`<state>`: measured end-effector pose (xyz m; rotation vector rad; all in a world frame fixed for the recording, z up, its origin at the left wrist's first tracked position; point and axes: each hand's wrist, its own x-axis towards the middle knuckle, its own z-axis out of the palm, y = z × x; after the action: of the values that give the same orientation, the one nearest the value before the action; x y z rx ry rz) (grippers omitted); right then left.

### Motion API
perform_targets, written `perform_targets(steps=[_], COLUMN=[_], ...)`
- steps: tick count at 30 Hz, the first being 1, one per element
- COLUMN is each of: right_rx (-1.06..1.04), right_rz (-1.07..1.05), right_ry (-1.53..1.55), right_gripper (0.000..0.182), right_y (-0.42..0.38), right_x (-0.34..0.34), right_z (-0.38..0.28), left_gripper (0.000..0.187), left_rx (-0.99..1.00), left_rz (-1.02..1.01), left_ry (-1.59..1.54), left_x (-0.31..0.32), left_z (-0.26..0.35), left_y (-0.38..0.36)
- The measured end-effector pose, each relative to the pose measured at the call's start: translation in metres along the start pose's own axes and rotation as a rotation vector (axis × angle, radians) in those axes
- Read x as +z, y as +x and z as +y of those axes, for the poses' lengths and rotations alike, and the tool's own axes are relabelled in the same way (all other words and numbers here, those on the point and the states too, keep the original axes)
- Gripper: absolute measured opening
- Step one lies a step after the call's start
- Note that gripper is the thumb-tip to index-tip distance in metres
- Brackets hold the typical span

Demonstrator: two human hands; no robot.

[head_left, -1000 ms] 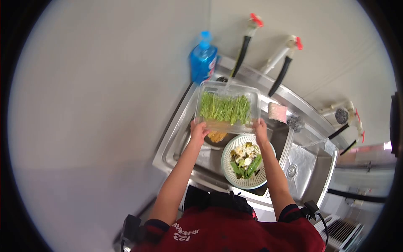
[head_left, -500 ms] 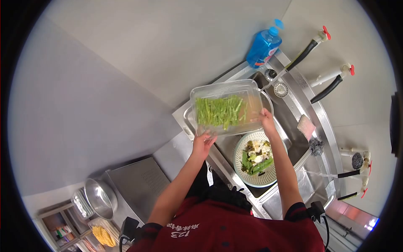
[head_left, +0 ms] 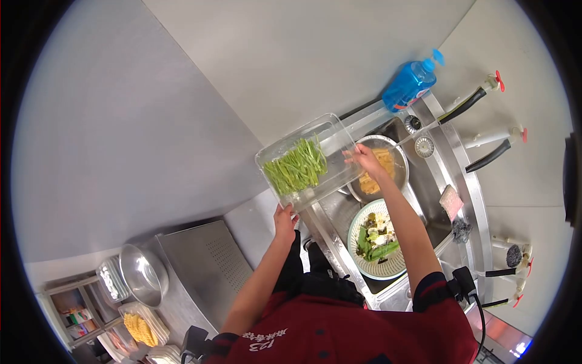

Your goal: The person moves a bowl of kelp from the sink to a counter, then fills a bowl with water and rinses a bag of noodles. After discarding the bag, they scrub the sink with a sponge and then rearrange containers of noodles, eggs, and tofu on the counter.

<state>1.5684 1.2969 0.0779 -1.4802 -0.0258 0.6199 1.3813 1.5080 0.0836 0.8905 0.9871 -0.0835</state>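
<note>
A clear plastic container (head_left: 333, 182) with cut green vegetable stalks (head_left: 297, 165) bunched in its left part hangs tilted over the sink's left edge. My left hand (head_left: 285, 223) grips its near left corner. My right hand (head_left: 365, 161) is at the container's right end, its fingers on the rim and slightly blurred. Below that hand, a metal bowl (head_left: 405, 173) holds yellowish-brown strips (head_left: 371, 182) in water. Beside it a pale green colander (head_left: 357, 258) contains leafy greens and whitish scraps (head_left: 377, 233). My right forearm partly covers the bowl and colander.
A blue soap bottle (head_left: 409, 85) stands at the sink's back corner. Water runs from a black hose tap (head_left: 464, 106) toward the bowl. A pink sponge (head_left: 450, 202) and steel wool (head_left: 461, 230) lie on the ledge. A steel cabinet (head_left: 200, 267) and metal bowl (head_left: 142, 276) are at left.
The container has moved left and tilted, its left end now lower. It has uncovered the metal bowl with strips. The whole view has turned slightly.
</note>
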Motion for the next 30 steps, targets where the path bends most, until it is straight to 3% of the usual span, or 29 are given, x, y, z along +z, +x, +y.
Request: perform_targets(steps=[5, 7, 8, 10, 12, 13, 15, 18, 24, 26, 27, 29, 30], right_rx=[-0.081, -0.046, -0.045, -0.611, -0.599, -0.597, -0.317, -0.169, -0.061, -0.037, -0.034, -0.136, -0.247], right_rz=[0.049, 0.400, 0.409, 0.482, 0.188, 0.197, 0.055, 0.090, 0.240, 0.227, 0.197, 0.235, 0.252], right_ry=[-0.039, -0.672, -0.671, -1.085, -1.530, -1.533, -1.467, -1.548, -1.510, -1.453, -1.393, -1.246, -1.100], right_gripper=[0.009, 0.010, 0.010, 0.033, 0.056, 0.056, 0.071, 0.080, 0.083, 0.083, 0.083, 0.075, 0.067], right_y=[0.002, -0.001, -0.006, -0.020, -0.018, -0.017, -0.014, -0.009, -0.003, -0.004, -0.005, -0.010, -0.013], right_x=[-0.001, 0.010, 0.021, 0.053, 0.078, 0.087, 0.101, 0.112, 0.133, 0.132, 0.130, 0.126, 0.123], right_z=[0.011, 0.005, -0.006, -0.027, -0.018, -0.015, -0.010, -0.003, 0.003, -0.003, -0.005, -0.010, -0.014], left_gripper=[0.023, 0.023, 0.024, 0.024, 0.025, 0.026, 0.027, 0.030, 0.040, 0.049, 0.049, 0.057, 0.057], left_rx=[0.106, 0.117, 0.126, 0.116, 0.115, 0.115, 0.118, 0.106, 0.045, 0.478, 0.475, 1.088, 1.093], left_rz=[-0.105, -0.104, -0.098, -0.131, -0.167, -0.186, -0.211, -0.232, -0.186, 0.057, 0.036, -0.012, -0.029], left_ry=[0.059, 0.098, 0.137, 0.157, 0.173, 0.166, 0.163, 0.176, 0.302, 0.537, 0.545, 0.909, 0.906], left_x=[-0.010, -0.012, -0.013, -0.014, -0.013, -0.014, -0.014, -0.014, -0.019, -0.032, -0.020, -0.002, 0.006], left_z=[-0.005, -0.003, -0.003, -0.001, 0.001, 0.001, 0.002, 0.003, 0.003, -0.012, 0.003, 0.034, 0.039], left_y=[0.007, 0.011, 0.013, 0.015, 0.017, 0.018, 0.018, 0.020, 0.015, 0.026, 0.007, -0.026, -0.023])
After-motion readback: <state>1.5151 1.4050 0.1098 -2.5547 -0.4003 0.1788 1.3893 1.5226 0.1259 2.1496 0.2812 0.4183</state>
